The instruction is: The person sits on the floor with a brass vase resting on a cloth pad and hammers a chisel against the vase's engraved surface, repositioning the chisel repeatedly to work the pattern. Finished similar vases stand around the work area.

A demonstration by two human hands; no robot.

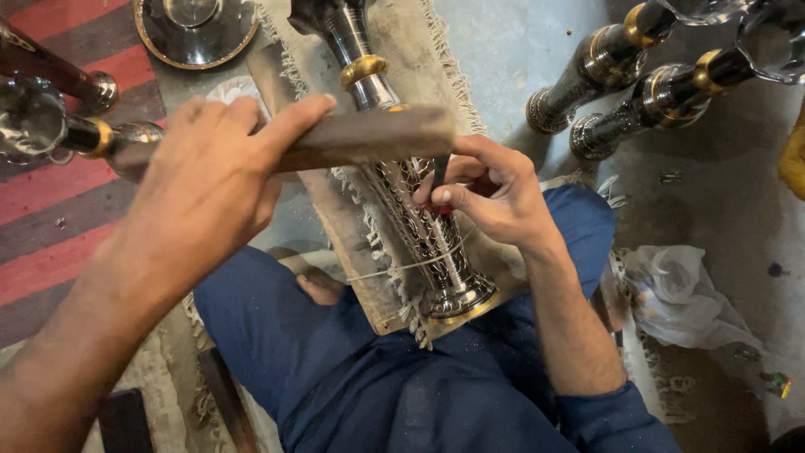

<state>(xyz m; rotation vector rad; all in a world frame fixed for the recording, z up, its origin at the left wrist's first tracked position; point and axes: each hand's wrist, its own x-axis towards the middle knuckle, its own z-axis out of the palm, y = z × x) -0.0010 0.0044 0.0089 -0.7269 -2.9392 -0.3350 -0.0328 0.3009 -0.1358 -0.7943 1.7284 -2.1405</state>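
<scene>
Holding, left hand (201, 189): closed round a dark wooden-looking hammer (369, 138), thumb laid along the top. The striking end sits level above the work, just left of the other hand.
Holding, right hand (490, 193): fingertips pinched tight on a short dark punch (439, 172), which stands roughly upright. Its tip seems to meet the metal below, though the fingers hide the contact.
Work piece: a tall metal stem (423, 243) with a cut lattice pattern lies lengthwise from far to near. Its gold band (363, 69) is at the far end and its flared foot (457, 298) is near, over the person's lap.
Support: the stem rests on a wooden board (344, 226) and a fringed cloth (436, 50). A thin cord (394, 268) crosses it near the foot.
Step in hand: by my reading, patterning the stem, with the punch placed and the hammer poised over its head.
What a blow calls for: a square hit on the small punch head, clear of the pinching fingers. The punch must be kept from skating on the curved metal, and the stem from rolling.
Far right: two similar dark stems (637, 92) lie on the grey floor.
Left: more metal pieces (50, 117) lie on a striped rug (50, 277). A round dish (194, 33) lies at the far edge.
Near right: a crumpled plastic bag (679, 294).
</scene>
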